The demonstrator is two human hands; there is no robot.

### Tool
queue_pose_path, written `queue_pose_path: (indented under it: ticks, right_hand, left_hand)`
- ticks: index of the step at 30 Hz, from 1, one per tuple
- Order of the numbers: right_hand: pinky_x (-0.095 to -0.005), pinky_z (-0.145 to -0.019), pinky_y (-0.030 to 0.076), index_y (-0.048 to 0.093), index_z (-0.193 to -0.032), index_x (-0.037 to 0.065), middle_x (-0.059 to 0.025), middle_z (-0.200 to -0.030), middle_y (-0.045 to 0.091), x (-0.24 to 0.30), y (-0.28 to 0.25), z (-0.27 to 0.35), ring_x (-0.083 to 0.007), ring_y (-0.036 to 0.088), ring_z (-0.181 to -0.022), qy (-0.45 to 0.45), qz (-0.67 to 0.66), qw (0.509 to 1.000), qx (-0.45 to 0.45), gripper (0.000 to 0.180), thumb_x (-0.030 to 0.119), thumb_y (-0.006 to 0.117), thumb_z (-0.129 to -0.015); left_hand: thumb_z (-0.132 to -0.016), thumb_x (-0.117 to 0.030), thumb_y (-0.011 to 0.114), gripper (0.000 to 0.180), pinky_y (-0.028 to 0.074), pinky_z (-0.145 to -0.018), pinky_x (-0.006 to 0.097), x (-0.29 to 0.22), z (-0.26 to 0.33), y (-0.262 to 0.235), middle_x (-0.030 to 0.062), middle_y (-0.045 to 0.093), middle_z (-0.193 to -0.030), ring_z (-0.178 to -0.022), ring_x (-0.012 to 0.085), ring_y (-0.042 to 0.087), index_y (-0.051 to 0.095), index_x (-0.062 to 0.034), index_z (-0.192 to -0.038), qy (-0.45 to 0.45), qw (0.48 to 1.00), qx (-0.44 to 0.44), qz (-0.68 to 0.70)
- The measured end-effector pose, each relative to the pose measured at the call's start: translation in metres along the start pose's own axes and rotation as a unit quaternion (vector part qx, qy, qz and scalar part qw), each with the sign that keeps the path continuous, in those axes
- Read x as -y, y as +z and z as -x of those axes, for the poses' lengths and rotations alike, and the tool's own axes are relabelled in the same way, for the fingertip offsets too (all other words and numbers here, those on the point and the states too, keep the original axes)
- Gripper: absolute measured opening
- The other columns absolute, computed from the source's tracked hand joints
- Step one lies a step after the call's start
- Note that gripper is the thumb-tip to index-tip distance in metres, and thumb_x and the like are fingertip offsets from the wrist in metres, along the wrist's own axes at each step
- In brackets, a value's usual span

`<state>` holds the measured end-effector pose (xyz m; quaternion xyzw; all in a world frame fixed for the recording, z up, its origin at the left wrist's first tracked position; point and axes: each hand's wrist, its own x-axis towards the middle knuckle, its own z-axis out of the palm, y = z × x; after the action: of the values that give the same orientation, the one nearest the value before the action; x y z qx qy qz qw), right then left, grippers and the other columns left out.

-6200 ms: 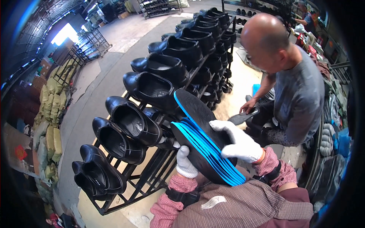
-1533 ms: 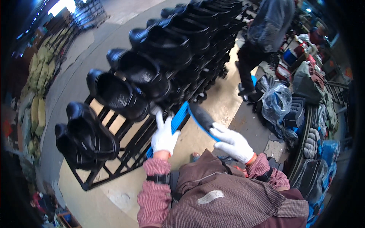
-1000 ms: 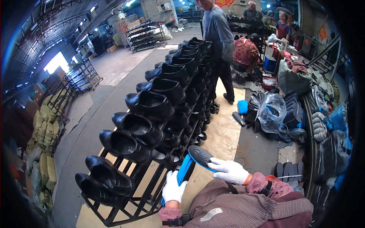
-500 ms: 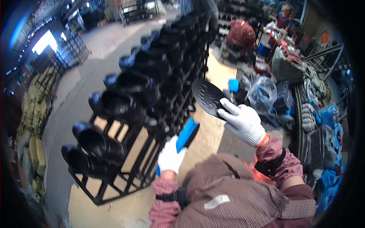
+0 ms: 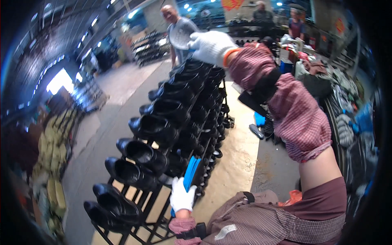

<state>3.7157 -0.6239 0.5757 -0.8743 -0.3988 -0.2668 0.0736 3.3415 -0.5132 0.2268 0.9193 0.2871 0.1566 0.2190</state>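
Note:
My left hand [image 5: 182, 196], in a white glove, grips a stack of blue insoles [image 5: 191, 173] held on edge low beside the shoe rack [image 5: 161, 206]. My right hand [image 5: 211, 45], also gloved, is raised high with the arm stretched out and holds a single dark insole [image 5: 181, 34] up over the far end of the rack. Black leather shoes [image 5: 151, 128] sit in rows on the rack's prongs, openings upward.
A person in a grey shirt [image 5: 176, 24] stands beyond the rack's far end. More racks [image 5: 149, 47] stand at the back. Bags and piled goods [image 5: 347, 102] line the right side. Yellow bundles [image 5: 53, 163] lie at the left. Loose insoles [image 5: 257, 126] lie on the floor.
My right hand has risen from beside the rack to high above its far end, carrying the dark insole. My left hand stays low with the blue stack. The view has tilted upward.

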Motion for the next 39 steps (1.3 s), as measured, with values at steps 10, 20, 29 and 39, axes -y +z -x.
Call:
queue_pose_path:
  ticks: [10,20,29,39]
  right_hand:
    - [-0.0421,-0.074,0.06,0.072,-0.118,0.01,-0.0147,-0.131,0.066,0.09,0.031,0.154,-0.0309,0.073,-0.097,-0.504,-0.277,0.746,0.335,0.041,0.013,0.074,-0.078]
    - [-0.0458,-0.078,0.058,0.072,-0.106,0.004,-0.0203,-0.11,0.07,0.234,0.186,0.171,-0.0374,0.07,-0.091,-0.419,-0.193,0.773,0.436,0.03,0.027,0.062,-0.088]
    - [-0.0457,-0.072,0.057,0.071,-0.102,0.002,-0.0177,-0.098,0.072,0.296,0.237,0.15,-0.0343,0.07,-0.085,-0.443,-0.294,0.769,0.355,0.027,0.024,0.059,-0.092]
    - [-0.0435,-0.079,0.056,0.069,-0.113,0.001,-0.0162,-0.106,0.072,0.251,0.259,0.163,-0.0325,0.069,-0.095,-0.425,-0.371,0.743,0.361,0.031,0.024,0.06,-0.094]
  left_hand:
    - [-0.087,-0.029,0.069,0.05,0.057,-0.085,0.047,-0.002,-0.039,-0.008,0.0241,0.021,-0.163,-0.101,0.0397,0.068,0.052,-0.0146,-0.132,-0.084,0.994,0.047,-0.058]
    - [-0.084,-0.028,0.068,0.026,0.055,-0.073,0.044,-0.008,-0.012,0.049,0.0129,0.068,-0.098,-0.092,0.0305,0.068,0.07,-0.0091,-0.102,-0.165,0.973,0.05,-0.156]
    - [-0.077,-0.03,0.072,0.024,0.056,-0.076,0.047,-0.008,-0.018,0.071,0.0196,0.07,-0.093,-0.086,0.0373,0.069,0.073,-0.008,-0.086,-0.248,0.967,0.054,-0.023]
    - [-0.078,-0.014,0.074,0.04,0.058,-0.075,0.042,-0.008,-0.023,0.057,0.0221,0.026,-0.16,-0.086,0.0305,0.07,0.062,-0.0083,-0.116,-0.201,0.971,0.07,-0.11]
